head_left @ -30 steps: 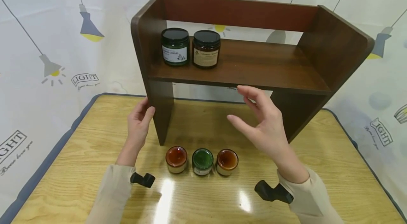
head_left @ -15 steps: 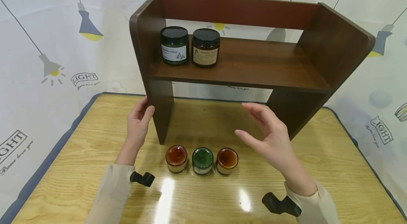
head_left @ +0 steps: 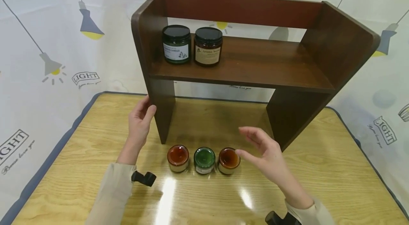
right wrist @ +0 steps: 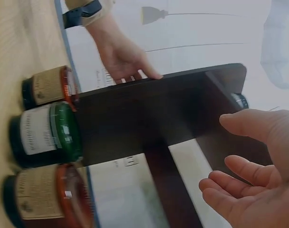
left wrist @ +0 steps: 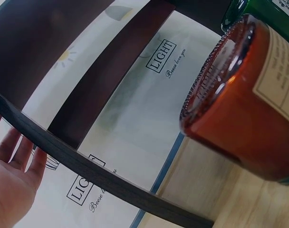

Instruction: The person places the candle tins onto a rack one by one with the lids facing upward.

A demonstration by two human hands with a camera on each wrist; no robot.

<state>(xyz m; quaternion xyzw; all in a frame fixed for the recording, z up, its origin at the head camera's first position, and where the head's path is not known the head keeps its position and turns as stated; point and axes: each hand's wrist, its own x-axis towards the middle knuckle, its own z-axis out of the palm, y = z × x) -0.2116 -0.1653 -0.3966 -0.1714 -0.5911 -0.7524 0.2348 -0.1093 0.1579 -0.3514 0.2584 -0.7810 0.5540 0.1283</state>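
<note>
My left hand (head_left: 139, 120) holds the front edge of the left side panel of a dark brown wooden shelf (head_left: 246, 84), thumb at the edge and fingers along the outer face. My right hand (head_left: 265, 154) hovers with thumb and fingers spread, nothing between them. Its thumb tip overlaps the rim of the right amber candle jar (head_left: 227, 164) in the head view. Beside that jar stand a green candle jar (head_left: 204, 161) and a reddish-amber candle jar (head_left: 178, 159), in a row before the shelf. All three are upside down, dark lids (right wrist: 21, 135) on the table.
On the shelf's upper board, a green candle jar (head_left: 176, 44) and a brown candle jar (head_left: 208, 47) stand upright at the left, black lids on. The wooden table (head_left: 204, 203) ends at a printed cloth backdrop (head_left: 105, 40).
My right hand has come down from the upper board's front edge towards the right amber candle jar. The left hand stays on the side panel, and the jars have not moved.
</note>
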